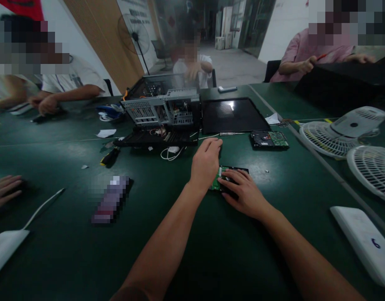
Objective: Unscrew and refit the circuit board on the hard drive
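A hard drive (235, 170) with a green circuit board face up lies on the dark green table (186, 234) in front of me. My right hand (242, 192) rests on it with fingers spread flat over the board. My left hand (206, 163) sits just left of the drive, fingers curled downward, touching the drive's left edge; whatever is under the fingers is hidden. A thin screwdriver (231, 133) lies on the table beyond my left hand.
An opened computer case (163, 110), its black side panel (233, 115) and a second hard drive (269, 139) lie further back. White fans (343, 133) stand at right, a white box (364, 242) near right. Other people sit around; a stranger's hand (4, 190) at left.
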`<state>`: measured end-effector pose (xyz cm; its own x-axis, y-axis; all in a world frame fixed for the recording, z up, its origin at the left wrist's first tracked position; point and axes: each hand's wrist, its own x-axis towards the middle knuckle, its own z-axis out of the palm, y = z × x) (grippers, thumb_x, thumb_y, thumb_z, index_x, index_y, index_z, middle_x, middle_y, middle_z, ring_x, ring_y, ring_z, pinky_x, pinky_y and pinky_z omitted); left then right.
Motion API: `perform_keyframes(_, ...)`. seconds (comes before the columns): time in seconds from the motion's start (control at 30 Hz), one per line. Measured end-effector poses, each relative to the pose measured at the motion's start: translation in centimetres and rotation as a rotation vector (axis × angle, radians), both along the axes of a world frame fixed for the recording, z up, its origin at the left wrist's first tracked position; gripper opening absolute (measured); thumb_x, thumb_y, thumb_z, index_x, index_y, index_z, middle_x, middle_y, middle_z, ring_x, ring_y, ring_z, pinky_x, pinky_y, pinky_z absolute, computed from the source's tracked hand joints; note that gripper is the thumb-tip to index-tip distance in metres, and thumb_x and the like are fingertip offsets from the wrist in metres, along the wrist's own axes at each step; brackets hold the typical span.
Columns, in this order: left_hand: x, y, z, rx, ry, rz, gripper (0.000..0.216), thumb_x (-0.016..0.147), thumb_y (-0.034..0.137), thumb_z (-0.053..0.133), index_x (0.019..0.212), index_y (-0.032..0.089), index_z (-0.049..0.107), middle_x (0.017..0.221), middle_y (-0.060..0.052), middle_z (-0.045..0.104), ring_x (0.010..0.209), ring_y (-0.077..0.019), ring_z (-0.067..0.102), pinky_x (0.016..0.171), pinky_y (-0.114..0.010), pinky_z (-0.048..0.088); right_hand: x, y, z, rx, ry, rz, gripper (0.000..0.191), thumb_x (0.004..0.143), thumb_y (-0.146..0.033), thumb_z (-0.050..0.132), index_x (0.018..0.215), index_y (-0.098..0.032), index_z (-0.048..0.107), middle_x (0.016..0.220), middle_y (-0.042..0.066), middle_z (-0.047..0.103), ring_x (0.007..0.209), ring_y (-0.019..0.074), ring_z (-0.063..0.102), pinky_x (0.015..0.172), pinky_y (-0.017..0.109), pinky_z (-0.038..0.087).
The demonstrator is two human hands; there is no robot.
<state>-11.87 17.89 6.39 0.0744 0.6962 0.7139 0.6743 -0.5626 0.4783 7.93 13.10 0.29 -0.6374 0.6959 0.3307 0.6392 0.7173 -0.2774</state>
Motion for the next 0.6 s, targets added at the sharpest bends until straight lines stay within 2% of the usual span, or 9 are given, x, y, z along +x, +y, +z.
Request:
perform_keyframes(0.13,0.0,0.1,-0.3,0.005,-0.050,-0.053,0.015,0.103,0.015,0.062,0.117,0.020,0.062,0.126,-0.010,0.070,0.121,-0.0230,0.068,0.106,-0.044,0.058,0.0,0.0,-0.1,-0.001,-0.004,-0.002,0.044,0.098,-0.029,0.066,0.142,-0.028,0.068,0.148,0.011,0.064,0.144,0.0339,0.054,0.122,0.064,0.038)
perform_keyframes(0.33,0.0,0.3,-1.0,-0.040,-0.152,-0.065,0.031,0.093,0.021,0.079,0.115,0.022,0.057,0.125,-0.009,0.068,0.118,-0.0236,0.069,0.095,-0.042,0.064,0.1,0.0,-0.1,0.001,0.008,0.000,0.044,0.098,-0.030,0.065,0.142,-0.030,0.067,0.148,0.010,0.064,0.145,0.0336,0.054,0.122,0.064,0.038)
perform_keyframes(0.47,-0.1,0.2,-0.6,-0.019,-0.108,-0.044,0.024,0.097,0.015,0.072,0.114,0.022,0.056,0.123,-0.009,0.068,0.118,-0.0233,0.067,0.101,-0.044,0.060,0.1,0.0,0.0,-0.007,-0.003,-0.001,0.045,0.098,-0.030,0.065,0.143,-0.028,0.067,0.149,0.011,0.064,0.145,0.0334,0.053,0.123,0.063,0.037)
perform_keyframes(0.6,-0.3,-0.1,0.1,-0.002,0.027,0.023,0.022,0.099,0.012,0.065,0.120,0.021,0.064,0.125,-0.010,0.066,0.122,-0.0258,0.063,0.108,-0.047,0.054,0.1,0.0,-0.1,-0.007,-0.007,-0.001,0.044,0.098,-0.030,0.065,0.142,-0.028,0.067,0.148,0.011,0.064,0.145,0.0332,0.054,0.123,0.063,0.037)
